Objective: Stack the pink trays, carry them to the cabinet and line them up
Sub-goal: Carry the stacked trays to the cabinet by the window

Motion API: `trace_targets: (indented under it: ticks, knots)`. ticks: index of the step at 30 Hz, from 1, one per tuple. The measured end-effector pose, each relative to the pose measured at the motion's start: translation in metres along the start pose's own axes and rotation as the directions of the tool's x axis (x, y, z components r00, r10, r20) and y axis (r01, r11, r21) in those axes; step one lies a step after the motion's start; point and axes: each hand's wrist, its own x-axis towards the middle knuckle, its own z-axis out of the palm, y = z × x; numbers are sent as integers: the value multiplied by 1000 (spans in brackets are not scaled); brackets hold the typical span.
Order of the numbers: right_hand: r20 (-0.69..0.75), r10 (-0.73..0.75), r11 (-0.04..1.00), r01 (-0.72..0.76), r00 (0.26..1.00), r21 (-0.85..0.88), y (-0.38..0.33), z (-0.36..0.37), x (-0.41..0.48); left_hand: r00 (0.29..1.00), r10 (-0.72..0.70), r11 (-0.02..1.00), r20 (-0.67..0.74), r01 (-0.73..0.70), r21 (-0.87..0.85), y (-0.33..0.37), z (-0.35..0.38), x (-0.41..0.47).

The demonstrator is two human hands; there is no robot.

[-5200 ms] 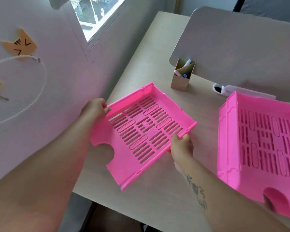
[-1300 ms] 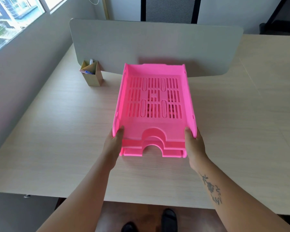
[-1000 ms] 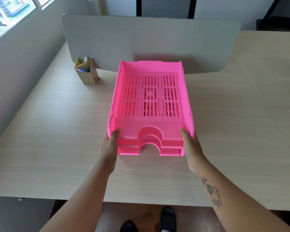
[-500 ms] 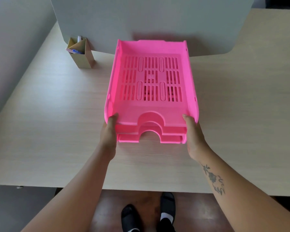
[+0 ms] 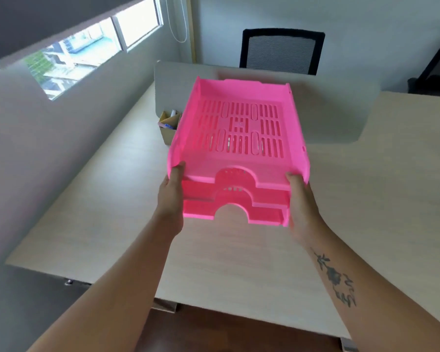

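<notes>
Pink slotted plastic trays [image 5: 239, 138], nested into one stack of what looks like three, held in the air above the pale wood-grain desk [image 5: 366, 199], no longer resting on it. Gripped at the near corners, one palm to each side wall: left hand [image 5: 170, 196] with thumb hooked over the top tray's rim and fingers [image 5: 172, 217] curled down the outside, right hand [image 5: 300, 199] mirrored on the opposite wall. Both closed firmly on the stack, though the fingertips underneath hidden, so cannot tell how far round the base they reach. Held by the sides, probably so that all layers are squeezed together and none slides out. Notched front edges turned toward the body, likely the simplest way to keep the load balanced close in. Far end tipped slightly up, hiding part of the small brown cardboard pen holder [image 5: 168, 123] beside the grey rounded desk divider [image 5: 341, 110]. Black mesh office chair [image 5: 281, 52] beyond. Stacking apparently done; carrying stage just begun. Cabinet not in view.
</notes>
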Motion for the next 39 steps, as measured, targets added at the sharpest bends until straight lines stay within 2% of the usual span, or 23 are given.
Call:
trace_targets:
  ticks: [5, 9, 15, 21, 24, 30, 34, 36, 39]
  knots:
    - [203, -56, 998, 59, 978, -8, -39, 37, -5, 967, 91, 992, -238, -110, -66, 45, -23, -31]
    - [421, -62, 996, 83, 905, -32, -55, 69, -22, 893, 171, 969, -416, -229, -95, 61, -51, -84]
    - [697, 3, 997, 54, 717, -60, -51, 122, -100, 674, 170, 930, -719, -351, -109, 55, -108, -209]
    - [910, 65, 996, 36, 408, -88, -15, 179, -218, 390, 201, 886, -899, -463, -2, 32, -164, -370]
    - [955, 115, 991, 28, 274, -127, 9, 202, -287, 284, 230, 870, -931, -488, 66, 12, -180, -450]
    - [990, 144, 987, 72, 6, -144, 62, 234, -431, 50, 135, 856, -990, -508, 91, -26, -213, -592]
    - [970, 181, 981, 106, -165, -165, 98, 244, -524, -51, 82, 860, -995, -500, 96, -61, -243, -676]
    - [953, 207, 976, 113, -219, -186, 120, 251, -568, -97, 39, 862, -994, -500, 83, -81, -260, -712]
    - [929, 276, 958, 143, -245, -247, 148, 261, -624, -133, -18, 861, -991, -506, 53, -106, -288, -754]
